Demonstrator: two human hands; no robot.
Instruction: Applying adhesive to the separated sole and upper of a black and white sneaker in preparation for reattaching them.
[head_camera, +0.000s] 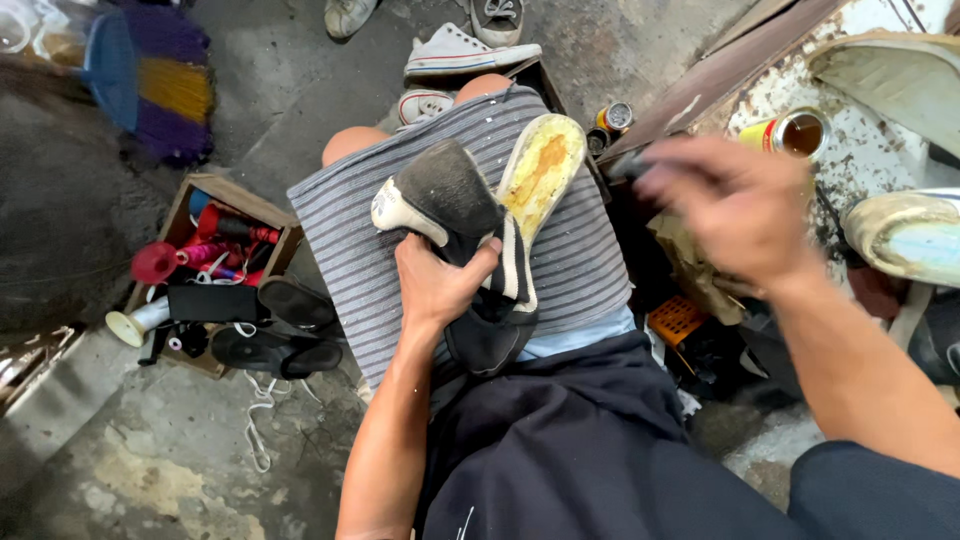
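One view, head cam. Left hand (437, 285) clamps a black shoe (470, 250) on the striped lap cloth (350, 240), fingers wrapped round its midsection; its peeled sole (541, 170), glue-yellowed, gapes alongside. Long axis runs approx. 5 to 11 o'clock, toe at 11. Likely light, flexible; grip at the waist. Right hand (735, 210), blurred, holds a dark tool (628, 165) near an open can (790, 133), fingers closed.

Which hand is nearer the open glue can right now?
Right. The right hand, blurred, is just left of the open can on the rusty surface. The left hand is far off, gripping the black shoe on the lap.
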